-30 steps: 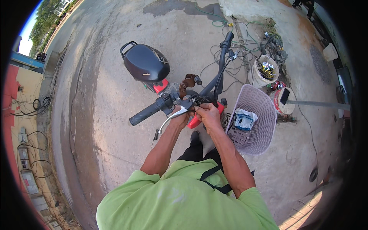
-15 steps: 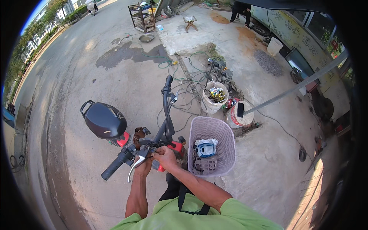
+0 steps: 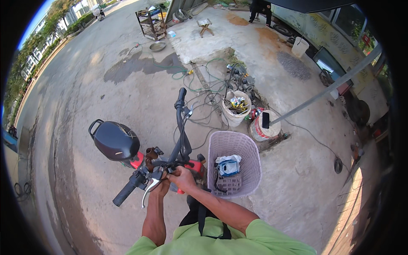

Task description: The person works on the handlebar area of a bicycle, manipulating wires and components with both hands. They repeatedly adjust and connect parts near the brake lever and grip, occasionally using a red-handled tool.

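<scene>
In front of me stands a scooter with a black handlebar (image 3: pixel 182 140), turned so that one grip points away and the other toward the lower left. My right hand (image 3: pixel 182 178) is closed in a pinch at the middle of the bar, by the dark cables; whatever its fingertips grip is too small to name. Close against it, under the bar, my left hand (image 3: pixel 160 188) is curled beside the silver brake lever (image 3: pixel 149 190). The lever and bar partly hide its fingers and what they hold. A black seat (image 3: pixel 114 141) lies beyond, above red bodywork (image 3: pixel 137 160).
To the right, a pale woven basket (image 3: pixel 256 170) holds a blue-and-white packet (image 3: pixel 228 165). Behind it stand a bucket of tools (image 3: pixel 233 118) and a lidded bucket (image 3: pixel 260 132) bearing a phone (image 3: pixel 265 120). Hoses and cables cross the ground. A person (image 3: pixel 260 10) sits far back.
The view has shifted slightly. Both hands stay at the middle of the handlebar, with only small finger movement. The distant rider on the road has moved a little.
</scene>
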The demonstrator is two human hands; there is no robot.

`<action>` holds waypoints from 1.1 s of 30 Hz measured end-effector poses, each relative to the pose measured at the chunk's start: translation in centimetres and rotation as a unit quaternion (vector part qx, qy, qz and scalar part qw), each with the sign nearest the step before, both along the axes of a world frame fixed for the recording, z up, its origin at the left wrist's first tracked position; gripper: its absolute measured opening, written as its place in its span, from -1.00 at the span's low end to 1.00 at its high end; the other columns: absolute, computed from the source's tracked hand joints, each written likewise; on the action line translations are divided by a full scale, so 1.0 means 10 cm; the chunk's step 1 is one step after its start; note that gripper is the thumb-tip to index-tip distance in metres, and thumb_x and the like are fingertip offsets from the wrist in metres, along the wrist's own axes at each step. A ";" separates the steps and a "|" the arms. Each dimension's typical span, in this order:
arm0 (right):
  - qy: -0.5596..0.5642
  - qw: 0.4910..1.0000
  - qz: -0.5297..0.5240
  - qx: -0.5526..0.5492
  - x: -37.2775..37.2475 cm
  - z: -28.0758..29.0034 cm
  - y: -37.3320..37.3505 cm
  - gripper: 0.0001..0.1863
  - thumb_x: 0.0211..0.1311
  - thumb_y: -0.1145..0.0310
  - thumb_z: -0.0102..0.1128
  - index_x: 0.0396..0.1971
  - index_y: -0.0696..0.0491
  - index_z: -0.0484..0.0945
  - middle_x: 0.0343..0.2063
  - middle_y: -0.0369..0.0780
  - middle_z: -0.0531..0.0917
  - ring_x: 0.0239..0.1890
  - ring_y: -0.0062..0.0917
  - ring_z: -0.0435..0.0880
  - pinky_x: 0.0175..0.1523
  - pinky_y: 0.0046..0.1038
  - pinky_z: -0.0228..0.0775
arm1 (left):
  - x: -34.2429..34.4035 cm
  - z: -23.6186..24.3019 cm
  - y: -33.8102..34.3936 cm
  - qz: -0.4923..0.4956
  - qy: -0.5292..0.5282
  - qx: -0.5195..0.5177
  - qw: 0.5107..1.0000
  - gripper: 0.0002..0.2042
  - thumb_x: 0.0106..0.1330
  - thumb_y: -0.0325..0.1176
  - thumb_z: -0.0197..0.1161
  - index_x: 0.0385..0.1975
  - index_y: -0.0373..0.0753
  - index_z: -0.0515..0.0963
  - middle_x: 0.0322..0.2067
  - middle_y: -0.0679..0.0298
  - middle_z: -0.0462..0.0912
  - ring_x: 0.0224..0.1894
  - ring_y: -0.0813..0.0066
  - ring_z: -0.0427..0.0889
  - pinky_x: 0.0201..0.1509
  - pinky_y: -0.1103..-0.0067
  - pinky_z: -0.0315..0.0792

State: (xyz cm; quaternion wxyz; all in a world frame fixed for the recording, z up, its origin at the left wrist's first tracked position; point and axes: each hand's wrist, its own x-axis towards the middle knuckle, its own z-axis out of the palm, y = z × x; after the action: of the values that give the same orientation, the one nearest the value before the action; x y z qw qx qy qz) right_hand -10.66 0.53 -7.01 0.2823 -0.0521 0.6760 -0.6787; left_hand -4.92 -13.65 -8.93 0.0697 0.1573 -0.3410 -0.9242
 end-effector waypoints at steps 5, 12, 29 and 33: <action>0.028 0.995 0.067 0.074 -0.22 0.49 0.28 -0.63 0.18 0.18 0.43 -0.22 0.19 0.64 -0.29 -0.12 0.80 -0.23 -0.47 0.79 -0.07 -0.39 0.57 | 0.00 0.01 0.02 -0.026 -0.078 0.003 0.997 -0.57 0.22 -0.24 0.53 0.04 -0.24 0.59 -0.05 0.12 0.74 0.03 0.09 0.73 0.14 0.18 0.64; 0.058 0.995 0.042 0.073 -0.30 0.35 0.22 -0.63 0.28 0.22 0.36 -0.10 0.22 0.64 -0.31 -0.20 0.75 -0.32 -0.60 0.70 -0.21 -0.47 0.53 | 0.00 0.22 0.08 -0.115 -0.138 0.045 0.983 -0.61 0.25 -0.04 0.50 -0.06 -0.13 0.65 -0.28 0.31 0.75 -0.31 0.41 0.71 -0.22 0.43 0.58; -0.271 0.946 -0.117 -0.134 -0.06 -0.15 0.18 -0.92 0.41 0.37 0.17 -0.32 0.01 0.57 -0.51 -0.34 0.63 -0.52 -0.62 0.64 -0.47 -0.56 0.42 | 0.03 0.38 -0.01 -0.134 -0.174 0.071 0.973 -0.83 0.34 -0.32 0.43 -0.17 -0.07 0.58 -0.45 0.34 0.72 -0.50 0.54 0.67 -0.37 0.53 0.52; -0.387 0.908 -0.084 -0.139 -0.06 -0.23 0.11 -0.88 0.41 0.33 0.16 -0.35 0.00 0.59 -0.50 -0.35 0.66 -0.51 -0.62 0.65 -0.46 -0.52 0.43 | 0.00 0.51 0.10 -0.125 -0.169 0.118 0.971 -0.77 0.37 -0.34 0.39 -0.04 -0.10 0.56 -0.46 0.34 0.73 -0.51 0.57 0.67 -0.39 0.58 0.56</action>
State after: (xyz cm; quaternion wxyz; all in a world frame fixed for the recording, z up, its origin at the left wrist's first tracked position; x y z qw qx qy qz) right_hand -11.24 1.64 -9.29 0.4536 0.2324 0.4150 -0.7537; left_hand -4.93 -12.69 -3.86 -0.1238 0.2742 -0.2538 -0.9193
